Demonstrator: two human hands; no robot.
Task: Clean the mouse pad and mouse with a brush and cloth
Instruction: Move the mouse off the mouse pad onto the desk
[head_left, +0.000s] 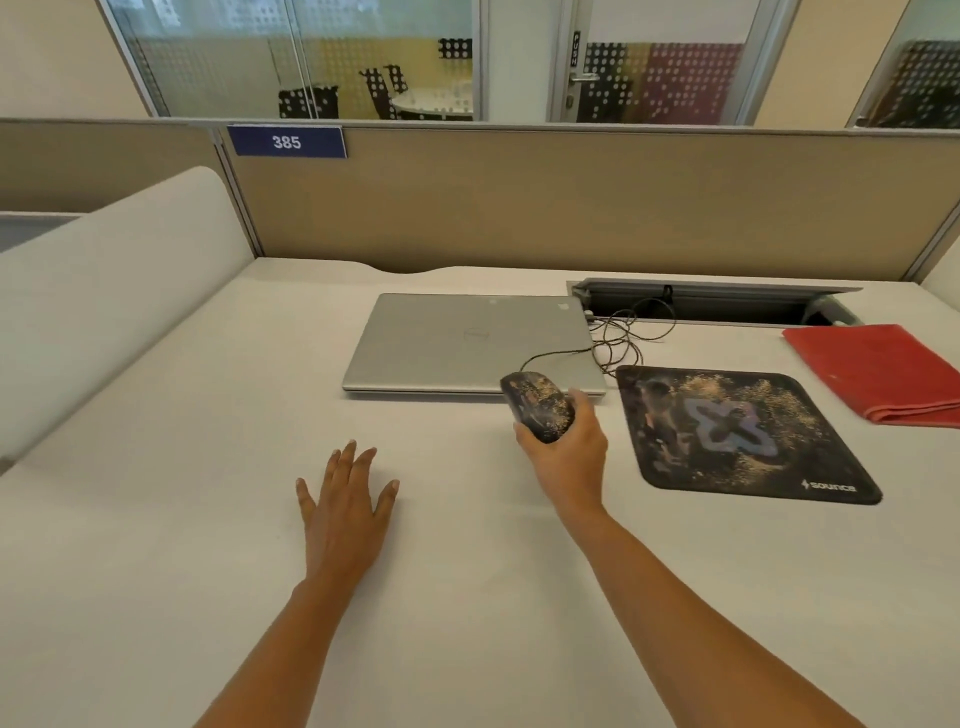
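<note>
Nearest, the left hand (345, 499) lies flat on the white desk (156, 519), palm down, fingers straight and slightly spread, holding nothing. Just beyond and to its right, the right hand (569, 452) grips one black mouse (537, 413), fingers curled round its rear and sides; the shell is speckled with tan grit. Whether the mouse touches the desk cannot be told. It sits at the front edge of one closed silver laptop (467, 343), left of the pad and apart from it. One black mouse pad (743, 434) lies flat to the right, dusted with the same tan grit, its near corner printed "sounce". One folded red cloth (878, 371) rests beyond the pad's right side. One black cable (618, 338) runs from the mouse in loose loops towards an open cable hatch (701, 301). On the partition behind, a blue plate (287, 141) reads "385". Farthest, a door label (575, 49) reads "PUSH".
</note>
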